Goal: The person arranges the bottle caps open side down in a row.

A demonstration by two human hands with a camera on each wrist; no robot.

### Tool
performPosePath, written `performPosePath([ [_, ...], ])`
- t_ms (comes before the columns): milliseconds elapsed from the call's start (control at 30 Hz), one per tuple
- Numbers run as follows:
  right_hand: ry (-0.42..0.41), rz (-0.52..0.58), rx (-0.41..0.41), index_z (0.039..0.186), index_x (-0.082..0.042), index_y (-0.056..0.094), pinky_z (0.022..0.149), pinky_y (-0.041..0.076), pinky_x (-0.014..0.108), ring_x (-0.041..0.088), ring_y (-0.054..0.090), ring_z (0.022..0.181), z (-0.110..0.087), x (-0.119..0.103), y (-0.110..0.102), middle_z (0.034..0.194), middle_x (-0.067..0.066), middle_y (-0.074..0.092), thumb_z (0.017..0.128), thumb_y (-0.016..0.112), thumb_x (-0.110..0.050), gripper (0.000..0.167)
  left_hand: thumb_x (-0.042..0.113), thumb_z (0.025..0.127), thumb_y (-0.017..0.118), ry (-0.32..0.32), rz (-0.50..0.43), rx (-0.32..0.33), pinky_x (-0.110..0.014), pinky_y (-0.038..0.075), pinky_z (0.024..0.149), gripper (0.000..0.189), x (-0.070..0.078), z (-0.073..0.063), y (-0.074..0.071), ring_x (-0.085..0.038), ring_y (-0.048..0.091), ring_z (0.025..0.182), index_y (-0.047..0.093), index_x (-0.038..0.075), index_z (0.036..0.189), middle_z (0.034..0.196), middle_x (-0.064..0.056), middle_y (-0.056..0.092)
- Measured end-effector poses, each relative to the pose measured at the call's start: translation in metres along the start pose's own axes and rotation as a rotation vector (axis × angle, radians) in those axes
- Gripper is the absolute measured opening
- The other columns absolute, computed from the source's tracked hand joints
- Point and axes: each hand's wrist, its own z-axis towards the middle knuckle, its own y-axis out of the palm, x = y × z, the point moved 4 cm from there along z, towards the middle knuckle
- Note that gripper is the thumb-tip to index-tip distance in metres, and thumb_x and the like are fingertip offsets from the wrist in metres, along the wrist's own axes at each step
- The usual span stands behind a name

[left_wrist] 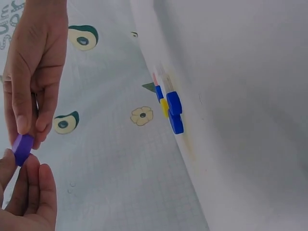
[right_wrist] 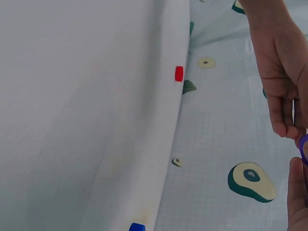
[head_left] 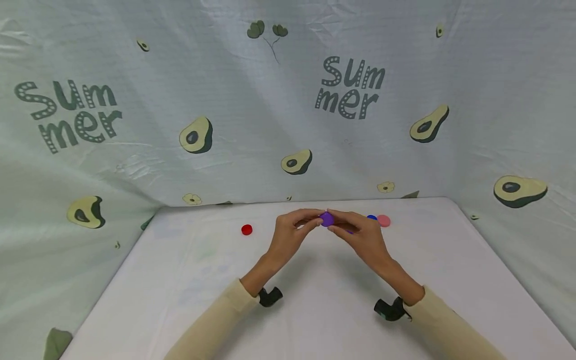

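Both hands meet over the far part of the table, raised above its surface. Between their fingertips is a small round purple cap (head_left: pixel 327 219), also seen edge-on in the left wrist view (left_wrist: pixel 22 149). My left hand (head_left: pixel 288 232) pinches its left side between thumb and fingers. From the other side, my right hand (head_left: pixel 366 239) pinches it too. Only an edge of the cap (right_wrist: pixel 304 147) shows in the right wrist view, where the frame cuts it off.
A red cap (head_left: pixel 246 229) lies left of the hands on the white table (head_left: pixel 211 270). Behind the right hand lie a pink disc (head_left: pixel 384 220) and a blue one (head_left: pixel 372 217). The left wrist view shows further blue pieces (left_wrist: pixel 174 103) and a yellow piece (left_wrist: pixel 164 108). A patterned curtain stands behind.
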Motion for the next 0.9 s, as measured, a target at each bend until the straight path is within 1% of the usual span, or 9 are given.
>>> performPosePath([
  [100,-0.027,-0.037,0.006,0.125,0.003,0.070,0.084,0.057,0.019,0.028,0.074,0.094,-0.001,0.000,-0.005,0.109,0.015,0.074,0.080,0.078,0.014,0.047,0.007,0.093,0.072,-0.010,-0.039,-0.027,-0.031,0.060,0.087,0.027,-0.001,0.002,0.006,-0.018,0.074,0.097,0.074,0.005,0.120,0.112,-0.008,0.076],
  [200,-0.034,-0.058,0.009,0.122,0.007,0.069,0.084,0.057,0.018,0.031,0.074,0.093,-0.003,0.001,-0.011,0.106,0.018,0.074,0.078,0.077,0.018,0.046,0.007,0.091,0.075,-0.008,-0.028,-0.064,-0.033,0.060,0.088,0.033,-0.001,0.004,0.012,-0.018,0.073,0.098,0.073,0.005,0.123,0.113,-0.008,0.075],
  [300,-0.021,-0.068,0.003,0.123,0.003,0.071,0.084,0.055,0.015,0.028,0.074,0.095,-0.006,0.004,-0.018,0.106,0.014,0.075,0.079,0.077,0.014,0.046,0.008,0.088,0.078,0.018,0.026,-0.098,-0.030,0.059,0.089,0.036,0.001,0.006,0.018,-0.018,0.071,0.101,0.073,0.005,0.123,0.114,-0.007,0.074],
  [433,-0.038,-0.089,-0.005,0.123,-0.002,0.072,0.084,0.056,0.016,0.024,0.074,0.095,-0.010,0.007,-0.029,0.108,0.009,0.075,0.080,0.079,0.010,0.045,0.007,0.087,0.079,0.071,0.074,-0.115,-0.024,0.056,0.094,0.035,0.002,0.011,0.027,-0.019,0.068,0.111,0.074,0.005,0.121,0.118,-0.008,0.073],
  [500,-0.067,-0.115,-0.005,0.122,-0.003,0.073,0.085,0.056,0.018,0.023,0.074,0.095,-0.010,0.006,-0.034,0.109,0.007,0.075,0.079,0.080,0.009,0.046,0.006,0.087,0.079,0.098,0.077,-0.116,-0.023,0.054,0.097,0.034,0.003,0.013,0.031,-0.020,0.068,0.113,0.074,0.004,0.121,0.119,-0.009,0.073],
  [600,-0.123,-0.190,0.002,0.121,-0.003,0.073,0.084,0.057,0.019,0.024,0.073,0.093,-0.009,0.005,-0.043,0.110,0.007,0.073,0.076,0.083,0.009,0.048,0.004,0.087,0.078,0.128,0.072,-0.116,-0.022,0.053,0.098,0.035,0.006,0.018,0.037,-0.020,0.068,0.114,0.073,0.002,0.121,0.119,-0.010,0.072],
  [733,-0.194,-0.268,0.006,0.119,-0.001,0.073,0.083,0.057,0.018,0.025,0.073,0.088,-0.007,0.004,-0.053,0.110,0.008,0.072,0.072,0.085,0.010,0.050,0.005,0.088,0.077,0.126,0.056,-0.124,-0.022,0.053,0.097,0.034,0.007,0.023,0.046,-0.020,0.068,0.113,0.072,0.002,0.122,0.120,-0.011,0.072],
  [833,-0.231,-0.301,0.010,0.117,-0.001,0.074,0.083,0.056,0.016,0.026,0.072,0.086,-0.009,0.003,-0.062,0.107,0.009,0.073,0.077,0.085,0.001,0.042,0.006,0.088,0.076,0.118,0.055,-0.137,-0.020,0.053,0.096,0.034,0.008,0.025,0.054,-0.021,0.069,0.113,0.072,0.001,0.122,0.119,-0.011,0.073],
  [900,-0.244,-0.329,0.014,0.116,-0.002,0.075,0.084,0.054,0.012,0.025,0.072,0.087,-0.010,0.003,-0.068,0.106,0.008,0.074,0.083,0.082,-0.013,0.035,0.007,0.089,0.076,0.118,0.062,-0.147,-0.019,0.052,0.097,0.034,0.008,0.028,0.059,-0.020,0.069,0.113,0.072,0.001,0.122,0.119,-0.011,0.073],
])
